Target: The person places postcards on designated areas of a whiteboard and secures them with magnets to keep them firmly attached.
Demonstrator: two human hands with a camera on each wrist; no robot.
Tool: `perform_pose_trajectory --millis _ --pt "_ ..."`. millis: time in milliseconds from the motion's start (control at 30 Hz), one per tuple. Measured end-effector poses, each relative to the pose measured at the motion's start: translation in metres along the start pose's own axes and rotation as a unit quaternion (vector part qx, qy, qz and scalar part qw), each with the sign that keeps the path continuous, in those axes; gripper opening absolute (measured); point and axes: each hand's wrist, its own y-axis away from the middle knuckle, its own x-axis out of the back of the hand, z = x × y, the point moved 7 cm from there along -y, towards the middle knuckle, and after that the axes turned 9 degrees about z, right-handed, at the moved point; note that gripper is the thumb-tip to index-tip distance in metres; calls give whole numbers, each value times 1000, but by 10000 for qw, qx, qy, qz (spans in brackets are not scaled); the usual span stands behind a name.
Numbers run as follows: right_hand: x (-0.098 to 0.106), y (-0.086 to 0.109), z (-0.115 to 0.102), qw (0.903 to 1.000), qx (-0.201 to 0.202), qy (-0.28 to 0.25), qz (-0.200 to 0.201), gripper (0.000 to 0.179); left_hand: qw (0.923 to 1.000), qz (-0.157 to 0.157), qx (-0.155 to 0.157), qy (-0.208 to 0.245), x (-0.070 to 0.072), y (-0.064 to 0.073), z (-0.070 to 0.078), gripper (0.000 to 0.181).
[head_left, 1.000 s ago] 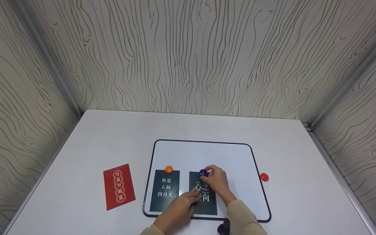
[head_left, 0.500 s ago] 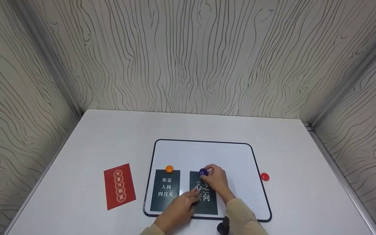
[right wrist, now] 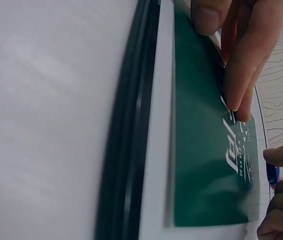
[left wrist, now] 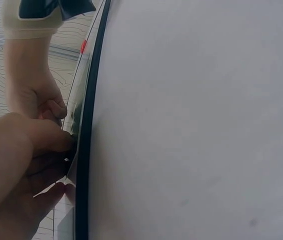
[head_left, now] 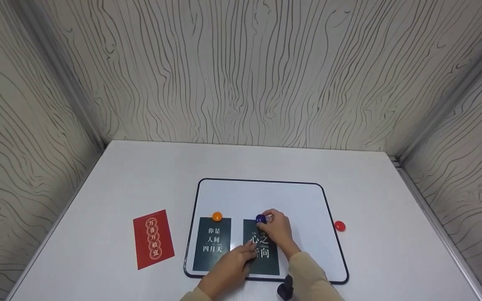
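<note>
My right hand [head_left: 279, 230] pinches a round dark blue magnet [head_left: 260, 219] between thumb and forefinger at the top edge of a dark green card [head_left: 268, 266]. The magnet [right wrist: 273, 173] also shows in the right wrist view. My left hand [head_left: 229, 265] rests on the left part of that card, its fingers [right wrist: 246, 75] extended and covering some of the white characters. The card lies on a whiteboard [head_left: 295, 205] with a dark frame. To its left, a second green card [head_left: 211, 261] has an orange magnet [head_left: 217, 216] at its top edge.
A red card [head_left: 154, 240] with pale characters lies on the white table [head_left: 98, 200], left of the board. Just beyond the board's right edge is a red magnet [head_left: 340, 226]. A small black object [head_left: 285, 289] sits by the right sleeve. Wood-patterned walls [head_left: 241, 83] surround the table.
My right hand and the blue magnet have shifted very slightly toward the board's far edge. The left hand stays in place on the card.
</note>
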Motion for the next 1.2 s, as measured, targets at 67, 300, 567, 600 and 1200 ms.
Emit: perform_pose_trajectory --millis 67,300,567,600,1200 --pt "0 0 0 10000 3 40 9 29 10000 -10 18 5 0 0 0 41" --pt "0 -2 -2 9996 249 -25 107 30 10000 -3 33 62 1 0 0 39" --pt "-2 -2 1 9998 160 -28 111 31 9999 -54 51 99 -1 0 0 39" --pt "-2 -2 1 9998 176 -26 119 31 9999 -53 49 100 -1 0 0 39" --pt "-2 -3 0 9998 170 -39 99 30 9999 80 -78 -11 1 1 1 37"
